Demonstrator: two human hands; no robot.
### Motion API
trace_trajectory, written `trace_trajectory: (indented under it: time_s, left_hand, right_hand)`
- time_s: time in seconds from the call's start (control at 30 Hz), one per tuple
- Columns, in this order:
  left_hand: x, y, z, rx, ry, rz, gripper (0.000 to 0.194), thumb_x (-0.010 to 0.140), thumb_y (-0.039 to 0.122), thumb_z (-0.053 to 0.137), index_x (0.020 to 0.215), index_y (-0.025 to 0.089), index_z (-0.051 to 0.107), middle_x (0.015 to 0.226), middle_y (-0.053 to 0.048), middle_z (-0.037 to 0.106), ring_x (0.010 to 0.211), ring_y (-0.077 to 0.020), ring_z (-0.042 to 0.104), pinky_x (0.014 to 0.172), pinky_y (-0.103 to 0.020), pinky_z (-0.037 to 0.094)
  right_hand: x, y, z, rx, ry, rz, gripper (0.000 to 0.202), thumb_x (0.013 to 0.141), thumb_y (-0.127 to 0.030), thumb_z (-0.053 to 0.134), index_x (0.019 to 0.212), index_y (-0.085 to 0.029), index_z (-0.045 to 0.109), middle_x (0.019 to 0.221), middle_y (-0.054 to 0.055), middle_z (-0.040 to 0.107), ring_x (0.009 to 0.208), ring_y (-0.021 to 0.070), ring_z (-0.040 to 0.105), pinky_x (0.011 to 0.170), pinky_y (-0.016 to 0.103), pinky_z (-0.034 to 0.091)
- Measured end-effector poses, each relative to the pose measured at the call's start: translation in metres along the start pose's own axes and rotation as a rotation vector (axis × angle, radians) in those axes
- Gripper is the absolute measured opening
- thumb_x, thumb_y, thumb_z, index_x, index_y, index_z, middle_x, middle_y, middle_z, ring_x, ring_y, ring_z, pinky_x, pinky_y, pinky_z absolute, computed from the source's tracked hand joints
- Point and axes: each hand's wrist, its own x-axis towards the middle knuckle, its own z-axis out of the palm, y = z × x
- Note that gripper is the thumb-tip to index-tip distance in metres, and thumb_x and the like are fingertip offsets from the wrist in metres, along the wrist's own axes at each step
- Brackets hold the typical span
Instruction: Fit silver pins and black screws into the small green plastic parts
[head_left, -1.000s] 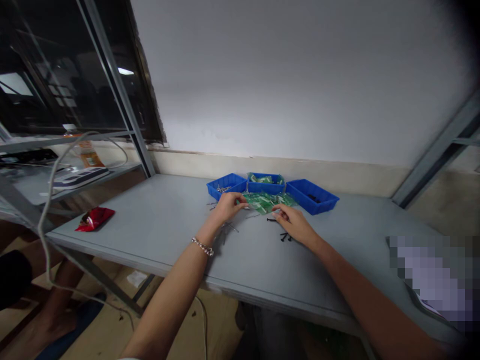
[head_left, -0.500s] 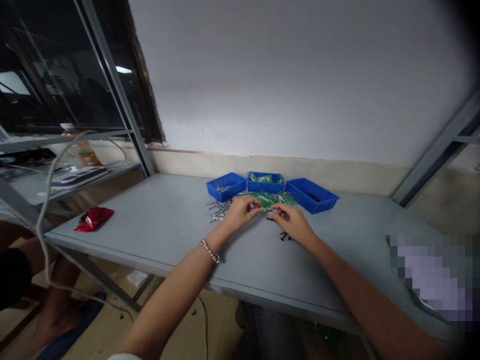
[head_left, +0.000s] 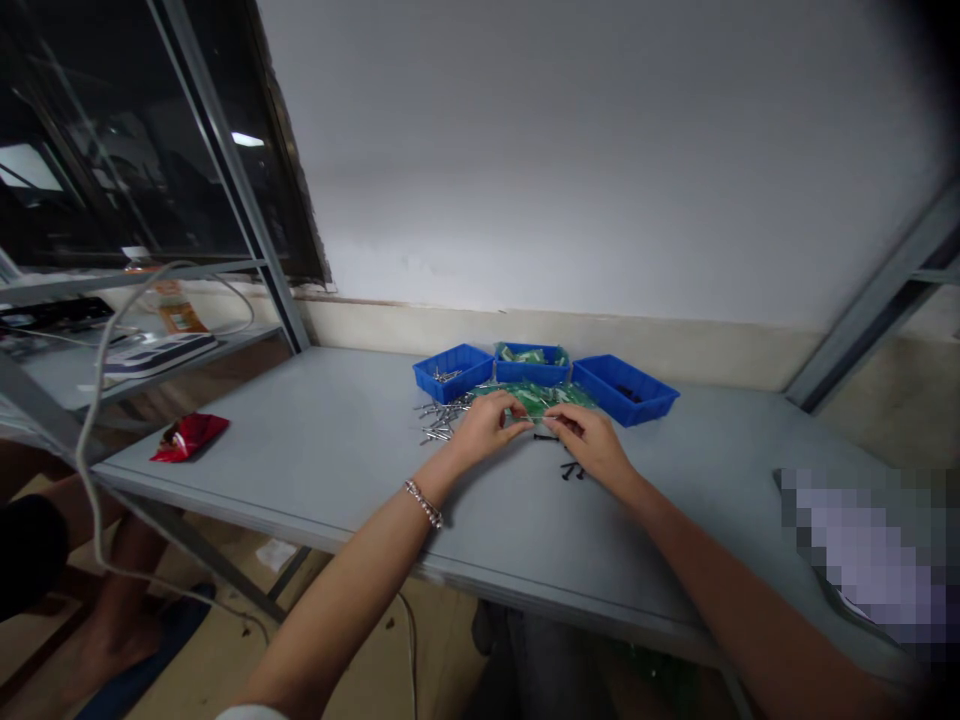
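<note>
My left hand (head_left: 491,425) and my right hand (head_left: 589,440) face each other over the table with fingertips pinched. Between them stretches the thin pale edge of what looks like a small plastic bag (head_left: 535,418), its body hard to make out. Behind the fingers lies a heap of green-tinted plastic bags (head_left: 574,396). A pile of silvery screws or pins (head_left: 438,433) spreads out left of my left hand. Several black screws (head_left: 571,471) lie under and beside my right hand.
Along the wall stand a blue bin with silvery pieces (head_left: 422,381), a blue bin with filled green bags (head_left: 531,375) and a blue bin with dark pieces (head_left: 655,409). A red packet (head_left: 190,437) lies left. A person's leg (head_left: 120,610) shows at lower left.
My fingers have shifted slightly, and the thin edge between them shows as a straight line. The bins and piles stay where they were.
</note>
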Motion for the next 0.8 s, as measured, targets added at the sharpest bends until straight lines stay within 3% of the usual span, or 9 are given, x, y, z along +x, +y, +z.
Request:
trace_trajectory:
  time_s: [0.4, 0.8]
  left_hand:
    - [-0.0002, -0.0018, 0.0018, -0.016, 0.008, 0.006, 0.017, 0.076, 0.032, 0.059, 0.077, 0.015, 0.06, 0.071, -0.001, 0.059, 0.055, -0.0095, 0.046, 0.059, -0.025, 0.037]
    - [-0.0011, 0.0025, 0.0013, -0.015, 0.008, -0.024, 0.018, 0.076, 0.034, 0.058, 0.075, 0.016, 0.06, 0.067, -0.001, 0.057, 0.055, -0.0103, 0.046, 0.058, -0.026, 0.037]
  right_hand:
    - [0.0001, 0.0019, -0.0002, 0.005, -0.032, -0.014, 0.021, 0.082, -0.03, 0.046, 0.078, -0.017, 0.063, 0.072, 0.004, 0.062, 0.065, 0.015, 0.054, 0.059, 0.026, 0.039]
    - [-0.0002, 0.0021, 0.0002, -0.003, -0.021, -0.014, 0.019, 0.081, -0.031, 0.048, 0.081, -0.019, 0.063, 0.069, 0.003, 0.06, 0.06, 0.0138, 0.051, 0.055, 0.025, 0.039]
